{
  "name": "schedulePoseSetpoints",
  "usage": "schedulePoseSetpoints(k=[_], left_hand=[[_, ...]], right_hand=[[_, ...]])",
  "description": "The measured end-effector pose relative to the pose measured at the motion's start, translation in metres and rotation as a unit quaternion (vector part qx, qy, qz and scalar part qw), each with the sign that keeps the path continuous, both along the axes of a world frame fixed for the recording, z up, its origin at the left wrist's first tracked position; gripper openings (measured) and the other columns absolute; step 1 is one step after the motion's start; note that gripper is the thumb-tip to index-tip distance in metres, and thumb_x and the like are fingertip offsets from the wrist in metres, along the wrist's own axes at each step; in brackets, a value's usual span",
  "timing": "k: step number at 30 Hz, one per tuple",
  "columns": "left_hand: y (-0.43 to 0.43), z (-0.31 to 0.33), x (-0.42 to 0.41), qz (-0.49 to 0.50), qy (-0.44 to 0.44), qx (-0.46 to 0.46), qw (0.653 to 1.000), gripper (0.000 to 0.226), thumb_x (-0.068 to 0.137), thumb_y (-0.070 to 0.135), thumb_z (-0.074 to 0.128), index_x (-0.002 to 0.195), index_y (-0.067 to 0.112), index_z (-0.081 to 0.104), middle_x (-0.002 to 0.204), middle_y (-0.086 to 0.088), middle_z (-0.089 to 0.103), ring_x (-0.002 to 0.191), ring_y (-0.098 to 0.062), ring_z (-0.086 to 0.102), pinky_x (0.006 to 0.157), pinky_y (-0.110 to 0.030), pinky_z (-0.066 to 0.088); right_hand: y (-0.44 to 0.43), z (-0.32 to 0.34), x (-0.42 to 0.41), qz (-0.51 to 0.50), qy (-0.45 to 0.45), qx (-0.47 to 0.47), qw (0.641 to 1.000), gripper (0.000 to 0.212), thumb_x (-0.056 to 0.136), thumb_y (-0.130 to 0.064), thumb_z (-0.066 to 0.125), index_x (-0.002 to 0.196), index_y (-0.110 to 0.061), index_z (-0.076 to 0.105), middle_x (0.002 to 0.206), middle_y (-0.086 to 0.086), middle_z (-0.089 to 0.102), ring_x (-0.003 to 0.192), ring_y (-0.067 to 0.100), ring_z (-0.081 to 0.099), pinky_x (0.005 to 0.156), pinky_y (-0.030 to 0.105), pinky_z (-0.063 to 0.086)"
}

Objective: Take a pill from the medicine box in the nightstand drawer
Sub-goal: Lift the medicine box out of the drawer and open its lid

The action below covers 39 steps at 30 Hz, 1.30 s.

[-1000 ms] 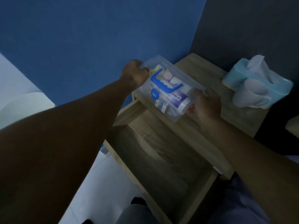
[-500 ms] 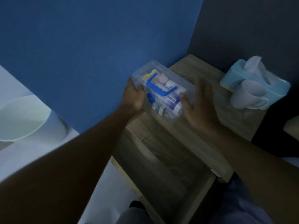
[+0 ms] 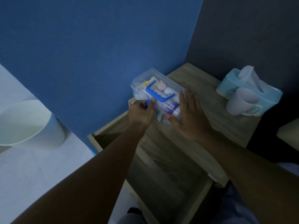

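The clear medicine box point(image 3: 145, 81) with a blue handle point(image 3: 159, 94) stands on the wooden nightstand top point(image 3: 218, 120), at its left edge by the blue wall. Bottles and packets show through the lid. My left hand point(image 3: 140, 113) is at the box's near left corner, fingers pinched on a small blue latch point(image 3: 146, 104). My right hand point(image 3: 189, 117) lies flat against the box's right side, fingers straight, thumb at the front. Below the hands, the nightstand drawer point(image 3: 161, 175) is pulled out and looks dark inside.
A light blue tissue box point(image 3: 267, 97) and a white mug point(image 3: 241, 102) on its side stand at the right of the nightstand top. A white bin point(image 3: 24, 125) stands on the floor at the left. A dark wall is behind.
The box came up from over the drawer onto the nightstand top. My left hand slid from the box's left end to the blue latch. My right hand let go and flattened against its side.
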State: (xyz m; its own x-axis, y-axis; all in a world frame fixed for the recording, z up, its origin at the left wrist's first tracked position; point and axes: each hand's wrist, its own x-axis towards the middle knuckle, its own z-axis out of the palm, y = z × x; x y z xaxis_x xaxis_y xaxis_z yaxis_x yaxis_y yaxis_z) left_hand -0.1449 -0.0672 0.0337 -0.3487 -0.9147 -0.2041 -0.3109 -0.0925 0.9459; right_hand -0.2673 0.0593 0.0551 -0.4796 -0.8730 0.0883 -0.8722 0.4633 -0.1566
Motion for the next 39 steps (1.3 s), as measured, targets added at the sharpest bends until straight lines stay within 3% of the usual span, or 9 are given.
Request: schedulePoseSetpoints(k=[5, 9, 14, 21, 23, 25, 28, 35, 39], left_hand=[[-0.004, -0.008, 0.007, 0.017, 0.054, 0.028, 0.998, 0.034, 0.081, 0.045, 0.071, 0.097, 0.015, 0.067, 0.093, -0.003, 0.072, 0.089, -0.020, 0.072, 0.081, -0.044, 0.061], [-0.001, -0.014, 0.010, 0.033, 0.071, 0.058, 0.995, 0.025, 0.087, 0.029, 0.066, 0.110, 0.019, 0.069, 0.101, 0.001, 0.073, 0.091, -0.011, 0.071, 0.083, -0.036, 0.060], [0.008, -0.025, 0.021, -0.072, -0.062, -0.107, 0.990, 0.038, 0.099, 0.030, 0.046, 0.137, 0.023, 0.053, 0.107, 0.002, 0.067, 0.089, -0.010, 0.064, 0.071, -0.024, 0.053], [0.005, -0.008, 0.023, -0.193, -0.169, -0.150, 0.955, 0.048, 0.101, 0.027, 0.038, 0.148, 0.025, 0.029, 0.113, -0.005, 0.060, 0.081, -0.008, 0.055, 0.053, -0.012, 0.036], [0.005, -0.003, 0.025, -0.211, -0.174, -0.134, 0.952, 0.052, 0.099, 0.022, 0.043, 0.148, 0.025, 0.026, 0.116, -0.007, 0.061, 0.085, -0.011, 0.060, 0.063, -0.016, 0.045], [0.004, 0.004, 0.022, -0.213, -0.184, -0.128, 0.951, 0.057, 0.097, 0.017, 0.046, 0.150, 0.021, 0.023, 0.136, -0.015, 0.053, 0.116, -0.028, 0.058, 0.090, -0.038, 0.052], [0.001, 0.013, 0.017, -0.202, -0.217, -0.137, 0.945, 0.071, 0.096, 0.014, 0.049, 0.155, 0.009, 0.011, 0.161, -0.013, 0.020, 0.147, -0.031, 0.024, 0.118, -0.043, 0.026], [-0.015, 0.018, 0.009, -0.265, -0.274, -0.260, 0.887, 0.093, 0.090, 0.014, 0.058, 0.153, 0.007, -0.009, 0.163, -0.011, -0.017, 0.150, -0.027, -0.014, 0.124, -0.041, 0.005], [-0.021, 0.010, 0.014, -0.322, -0.340, -0.319, 0.824, 0.091, 0.087, 0.009, 0.052, 0.154, 0.008, -0.010, 0.163, -0.012, -0.019, 0.150, -0.027, -0.016, 0.121, -0.040, 0.007]], right_hand=[[0.001, 0.001, -0.001, 0.004, -0.012, 0.007, 1.000, 0.099, 0.088, -0.069, 0.047, 0.158, -0.011, 0.008, 0.167, 0.016, 0.006, 0.154, 0.034, 0.006, 0.120, 0.055, 0.026], [0.000, 0.002, -0.002, 0.001, -0.012, 0.007, 1.000, 0.102, 0.087, -0.069, 0.050, 0.159, -0.012, 0.007, 0.167, 0.015, 0.004, 0.154, 0.034, 0.004, 0.120, 0.055, 0.025], [-0.001, -0.002, -0.003, 0.001, -0.007, 0.003, 1.000, 0.103, 0.085, -0.069, 0.052, 0.158, -0.011, 0.008, 0.167, 0.016, 0.005, 0.153, 0.035, 0.005, 0.119, 0.055, 0.027], [-0.007, 0.006, -0.006, -0.007, -0.013, 0.031, 0.999, 0.105, 0.081, -0.068, 0.061, 0.157, -0.017, 0.008, 0.165, 0.012, 0.008, 0.150, 0.033, 0.012, 0.109, 0.053, 0.039], [-0.010, 0.016, -0.005, -0.011, -0.016, 0.049, 0.999, 0.104, 0.079, -0.067, 0.065, 0.155, -0.019, 0.013, 0.164, 0.011, 0.013, 0.147, 0.033, 0.020, 0.104, 0.051, 0.043], [-0.014, 0.032, -0.007, -0.009, -0.030, 0.068, 0.997, 0.101, 0.077, -0.068, 0.066, 0.154, -0.023, 0.019, 0.161, 0.009, 0.021, 0.143, 0.032, 0.029, 0.101, 0.048, 0.043], [-0.015, 0.063, -0.016, -0.007, -0.089, 0.049, 0.995, 0.090, 0.072, -0.066, 0.070, 0.147, -0.031, 0.036, 0.151, 0.001, 0.044, 0.133, 0.025, 0.048, 0.103, 0.042, 0.046], [-0.015, 0.111, -0.055, -0.013, -0.141, -0.114, 0.983, 0.036, 0.086, -0.034, 0.071, 0.120, -0.026, 0.066, 0.106, -0.007, 0.069, 0.102, 0.016, 0.066, 0.081, 0.023, 0.043], [-0.016, 0.102, -0.065, -0.013, -0.065, -0.208, 0.976, 0.020, 0.095, -0.020, 0.060, 0.106, -0.012, 0.074, 0.097, 0.009, 0.075, 0.093, 0.028, 0.070, 0.082, 0.032, 0.046]])
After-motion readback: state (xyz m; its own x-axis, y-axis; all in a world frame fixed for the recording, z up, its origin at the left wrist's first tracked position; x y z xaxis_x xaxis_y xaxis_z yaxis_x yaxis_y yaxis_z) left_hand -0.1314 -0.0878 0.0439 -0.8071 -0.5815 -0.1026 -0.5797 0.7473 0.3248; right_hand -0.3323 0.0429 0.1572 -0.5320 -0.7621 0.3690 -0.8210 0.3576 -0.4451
